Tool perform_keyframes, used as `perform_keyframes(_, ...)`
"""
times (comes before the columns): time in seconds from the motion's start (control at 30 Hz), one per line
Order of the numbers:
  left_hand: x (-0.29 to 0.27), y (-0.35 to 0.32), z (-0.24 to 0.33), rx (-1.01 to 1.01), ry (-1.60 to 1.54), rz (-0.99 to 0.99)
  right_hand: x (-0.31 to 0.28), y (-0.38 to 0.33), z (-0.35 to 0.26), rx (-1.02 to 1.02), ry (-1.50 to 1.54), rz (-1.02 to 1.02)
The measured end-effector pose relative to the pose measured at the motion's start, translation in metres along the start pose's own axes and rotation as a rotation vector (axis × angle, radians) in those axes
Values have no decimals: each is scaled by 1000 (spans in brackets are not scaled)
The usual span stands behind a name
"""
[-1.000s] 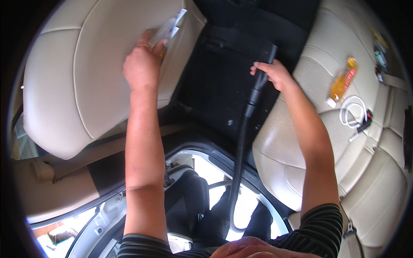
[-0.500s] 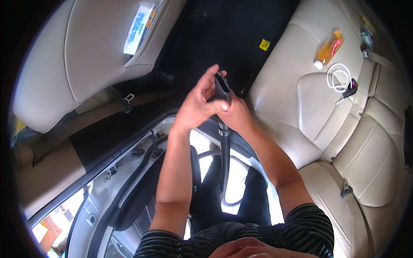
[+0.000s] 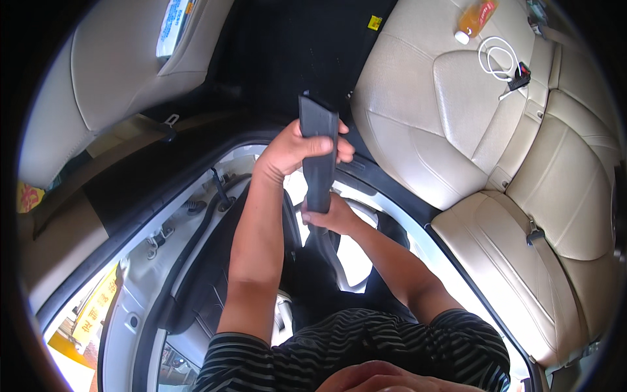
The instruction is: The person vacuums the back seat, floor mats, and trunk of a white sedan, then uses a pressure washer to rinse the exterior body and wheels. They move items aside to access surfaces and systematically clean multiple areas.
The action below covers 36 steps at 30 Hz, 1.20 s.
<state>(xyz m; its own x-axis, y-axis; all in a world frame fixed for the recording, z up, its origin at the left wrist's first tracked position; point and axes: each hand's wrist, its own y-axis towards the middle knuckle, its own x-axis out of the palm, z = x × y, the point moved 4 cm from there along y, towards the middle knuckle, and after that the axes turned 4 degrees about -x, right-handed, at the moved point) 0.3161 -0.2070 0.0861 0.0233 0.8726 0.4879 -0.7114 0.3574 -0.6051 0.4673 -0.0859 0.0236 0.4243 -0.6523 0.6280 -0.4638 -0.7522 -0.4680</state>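
The left hand (image 3: 297, 151) is wrapped around the upper part of a flat black vacuum nozzle (image 3: 318, 153), fingers curled across its front and thumb behind, so it grips the piece firmly. The right hand (image 3: 331, 215) closes around the lower end of the same nozzle, just under the left hand, where the black hose (image 3: 324, 251) begins and runs down toward the person's striped shirt (image 3: 366, 349). The nozzle stands nearly upright above the door sill, its tip pointing at the dark floor mat (image 3: 307, 46) in front of the rear seat. The cream rear seat (image 3: 418, 98) lies to the right of the nozzle; on it, well apart from the hands, rest an orange drink bottle (image 3: 475, 17) with a white cap and a coiled white cable (image 3: 499, 59) with a dark plug. To the left of the nozzle is the back of the front seat (image 3: 117, 72), and its seat-back pocket (image 3: 192, 49) holds a blue and white packet (image 3: 173, 26) that sticks out of the top.
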Motion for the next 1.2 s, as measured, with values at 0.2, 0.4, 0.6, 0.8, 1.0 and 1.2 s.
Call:
perform_keyframes(0.2, -34, 18, -61, -93, -154, 544, 5, -34, 10, 108, 313, 344)
perform_keyframes(0.4, -71, 20, -182, -315, -260, 690, 3, -72, 43, 336, 141, 494)
perform_keyframes(0.6, -78, -11, -286, -435, -190, 762, 7, -115, 92, 479, -155, 533)
perform_keyframes(0.8, -136, 16, -222, -132, -2, 934, 67, -190, 124, 537, -568, 361)
perform_keyframes(1.0, -119, 32, -220, -335, -1071, 592, 52, -217, 69, -22, -77, 616)
perform_keyframes(1.2, -82, -17, -252, -385, -1218, 700, 36, -210, 8, -315, -53, 521)
